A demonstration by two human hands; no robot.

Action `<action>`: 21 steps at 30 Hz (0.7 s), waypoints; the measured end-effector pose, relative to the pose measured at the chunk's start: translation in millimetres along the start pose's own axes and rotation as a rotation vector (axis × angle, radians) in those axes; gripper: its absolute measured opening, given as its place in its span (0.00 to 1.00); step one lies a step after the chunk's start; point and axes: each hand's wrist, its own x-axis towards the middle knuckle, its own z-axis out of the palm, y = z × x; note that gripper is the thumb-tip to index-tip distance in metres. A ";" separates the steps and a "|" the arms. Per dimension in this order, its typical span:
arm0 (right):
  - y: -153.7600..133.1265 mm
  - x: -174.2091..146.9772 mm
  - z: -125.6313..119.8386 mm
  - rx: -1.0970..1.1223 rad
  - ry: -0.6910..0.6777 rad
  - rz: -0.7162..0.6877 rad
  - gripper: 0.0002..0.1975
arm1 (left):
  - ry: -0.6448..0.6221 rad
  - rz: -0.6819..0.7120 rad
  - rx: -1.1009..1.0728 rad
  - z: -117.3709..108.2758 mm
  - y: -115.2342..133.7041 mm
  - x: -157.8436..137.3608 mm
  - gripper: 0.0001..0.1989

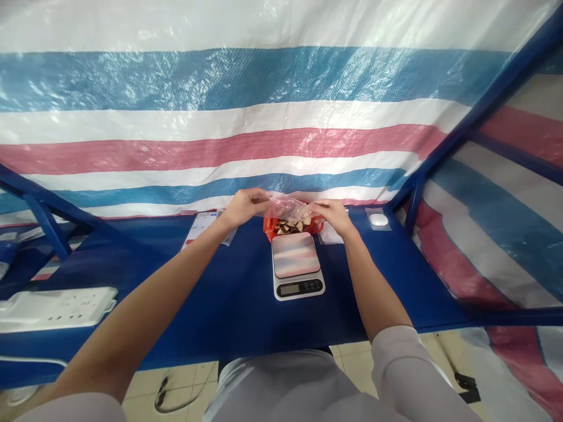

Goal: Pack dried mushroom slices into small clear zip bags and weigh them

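Observation:
My left hand [248,205] pinches one side of a clear plastic bag [288,206]. At the opposite side of the bag, my right hand [329,212] has its fingers closed on the film. Beneath the bag sits a red basket [269,228] holding brown and cream sliced pieces [292,227], whose exact kind I cannot make out. The bag partly covers the basket's far side. Directly in front of the basket lies a kitchen scale [297,256] with a shiny square plate and a small display; nothing rests on its plate.
A phone [197,227] showing a timer lies left of the basket, beside a clear packet [229,235]. Right of it are another clear packet [331,234] and a bagged white round item [378,219]. A power strip [61,309] lies at left. Blue frame bars [466,126] and striped sheeting surround the blue table.

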 end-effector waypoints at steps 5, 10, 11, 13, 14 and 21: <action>-13.5 -7.1 -0.2 -0.081 -0.094 -0.043 0.14 | -0.014 0.063 0.131 6.3 13.0 -4.0 0.26; -1.1 -14.7 -3.9 0.052 0.039 -0.027 0.20 | 0.057 0.038 -0.027 27.9 9.4 -2.3 0.21; 3.9 -16.8 -3.5 0.087 0.083 -0.023 0.23 | 0.076 0.018 -0.099 33.5 5.8 -3.1 0.20; 13.3 -21.1 -0.6 0.121 0.146 -0.039 0.26 | 0.122 -0.019 -0.242 45.1 -2.3 -5.9 0.19; 17.3 -23.0 1.9 0.125 0.164 -0.055 0.27 | 0.160 -0.039 -0.299 50.8 -6.2 -7.7 0.19; 30.6 -24.7 19.4 0.111 0.123 -0.083 0.24 | 0.284 -0.165 -0.666 74.6 -17.1 -23.2 0.23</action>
